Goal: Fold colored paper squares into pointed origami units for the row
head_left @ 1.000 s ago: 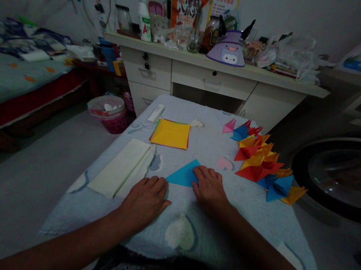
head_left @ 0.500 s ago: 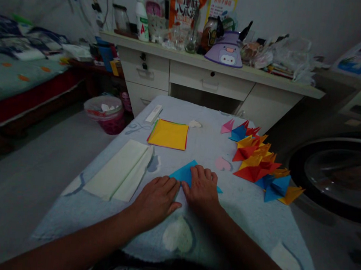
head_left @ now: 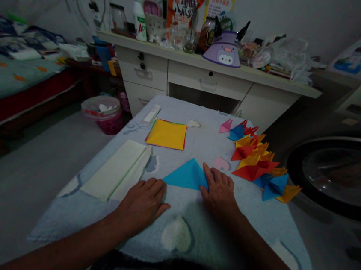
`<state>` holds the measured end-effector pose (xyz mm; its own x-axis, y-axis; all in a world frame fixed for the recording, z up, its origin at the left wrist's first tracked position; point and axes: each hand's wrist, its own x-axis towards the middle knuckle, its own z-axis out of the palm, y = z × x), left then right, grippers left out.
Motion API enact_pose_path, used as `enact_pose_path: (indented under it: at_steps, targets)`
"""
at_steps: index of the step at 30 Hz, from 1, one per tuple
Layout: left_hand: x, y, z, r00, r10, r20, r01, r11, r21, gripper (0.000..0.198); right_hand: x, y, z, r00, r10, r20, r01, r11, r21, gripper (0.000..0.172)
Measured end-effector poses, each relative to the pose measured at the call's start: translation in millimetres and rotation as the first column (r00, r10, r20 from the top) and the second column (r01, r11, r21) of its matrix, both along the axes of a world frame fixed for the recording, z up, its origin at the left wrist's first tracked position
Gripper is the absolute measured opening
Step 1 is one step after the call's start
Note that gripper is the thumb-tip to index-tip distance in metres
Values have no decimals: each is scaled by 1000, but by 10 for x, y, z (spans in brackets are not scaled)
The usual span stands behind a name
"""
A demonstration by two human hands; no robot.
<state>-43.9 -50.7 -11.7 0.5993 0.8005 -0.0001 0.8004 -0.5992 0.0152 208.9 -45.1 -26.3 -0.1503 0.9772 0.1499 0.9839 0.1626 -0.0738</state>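
A blue sheet of origami paper (head_left: 186, 176), folded into a triangle, lies flat on the cloth-covered table with its long edge toward me. At its left corner, the fingertips of my left hand (head_left: 144, 200) press down, with the thumb held apart. My right hand (head_left: 221, 191) lies over the right corner and hides it; its fingers are stretched out and its thumb touches the lower edge. Neither hand is closed round anything. Farther off is a stack of square paper (head_left: 167, 134), yellow on top. Several folded paper cranes (head_left: 254, 168) stand in rows to the right.
Left of the blue triangle lies a folded pale cloth or paper (head_left: 115, 169), with a small white strip (head_left: 152, 113) behind it. A white desk (head_left: 208, 80) with cluttered top stands beyond the table. A washing machine (head_left: 345, 126) is at right, a pink bin (head_left: 105, 116) on the left floor.
My hands have slid apart along the lower edge, the left one leftward and the right one rightward. More of the blue triangle now shows between them.
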Motion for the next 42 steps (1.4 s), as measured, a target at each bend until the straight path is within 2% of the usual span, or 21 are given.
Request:
enact_pose_path:
  at_steps: [12, 20, 26, 30, 34, 38, 42]
  targets:
    - [-8, -29, 15, 994, 86, -62, -85, 996, 19, 33, 499, -143, -119, 995, -84, 49, 84, 996, -6, 67]
    - [-5, -35, 37, 987, 149, -68, -148, 989, 26, 33, 571, -184, -147, 996, -93, 2, 93, 996, -16, 65]
    - [-24, 22, 68, 988, 150, -36, -150, 989, -15, 27, 660, -130, -127, 987, -128, -96, 116, 986, -118, 66]
    - [24, 126, 140, 987, 139, 83, -140, 990, 9, 27, 680, -15, 69, 959, -149, -241, 95, 971, -221, 61]
    - [164, 340, 130, 950, 75, 303, -84, 996, 16, 61, 511, 124, 221, 902, -60, -427, -28, 980, -196, 57]
    - [328, 565, -3, 900, 91, 426, -54, 994, -99, 79, 281, 250, 90, 837, 42, -546, -95, 993, -69, 50]
    - [420, 632, -135, 859, 121, 498, -53, 987, -149, 77, 177, 282, -94, 780, 43, -624, -25, 999, 38, 37]
